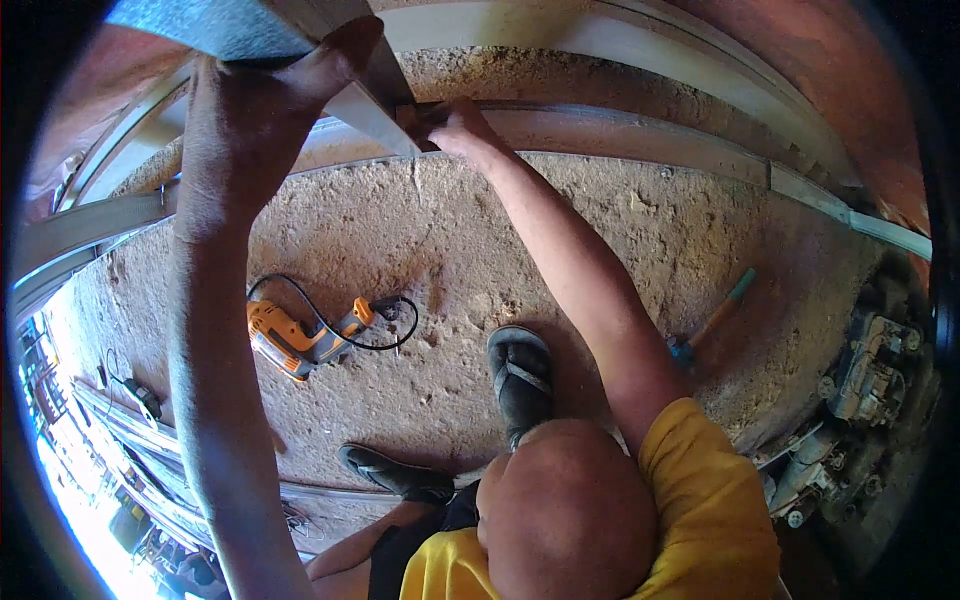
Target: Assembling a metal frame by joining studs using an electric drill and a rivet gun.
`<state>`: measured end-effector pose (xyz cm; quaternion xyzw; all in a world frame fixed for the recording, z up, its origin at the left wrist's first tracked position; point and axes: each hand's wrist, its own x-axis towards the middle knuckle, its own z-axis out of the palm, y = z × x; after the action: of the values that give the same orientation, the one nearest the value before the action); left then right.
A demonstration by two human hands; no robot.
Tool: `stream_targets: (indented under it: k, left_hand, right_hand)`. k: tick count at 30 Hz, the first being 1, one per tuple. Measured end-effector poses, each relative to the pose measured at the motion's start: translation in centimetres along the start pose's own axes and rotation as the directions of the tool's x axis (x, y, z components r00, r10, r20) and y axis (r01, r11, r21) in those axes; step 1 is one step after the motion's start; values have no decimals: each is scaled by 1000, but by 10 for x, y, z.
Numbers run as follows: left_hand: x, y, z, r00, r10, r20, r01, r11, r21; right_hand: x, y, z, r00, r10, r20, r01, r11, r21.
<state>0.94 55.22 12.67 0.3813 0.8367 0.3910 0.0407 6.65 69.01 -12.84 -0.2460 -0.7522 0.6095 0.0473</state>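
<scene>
My left hand, in shadow at the top, is closed on a grey angular metal piece that reaches up out of view; some of its fingers are hidden. My right hand is lower and farther right, with its fingers curled at the lower end of the same piece, beside a long curved rail. What exactly those fingers grip is too small and shaded to make out.
An orange power tool with a black cord lies on the dusty floor near my sandals. A hammer-like tool with a wooden handle lies at the right. Dark machinery stands at the far right, metal lengths at the left.
</scene>
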Motion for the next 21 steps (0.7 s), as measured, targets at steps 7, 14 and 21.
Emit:
stream_targets:
  k: [7, 14, 21]
  left_hand:
    - [4, -10, -1, 998, 43, 45, -39, 996, -84]
    - [-40, -18, 16, 989, 102, -106, -134, 921, -366]
    - [-212, -45, 42, 657, -715, -237, 422, 610, -671]
  right_hand:
    - [1, 13, 2, 998, 36, -53, -38, 998, -43]
    - [-21, 7, -9, 968, -108, -227, 119, 992, 34]
    - [-34, 7, -40, 953, -288, -95, 277, 954, -117]
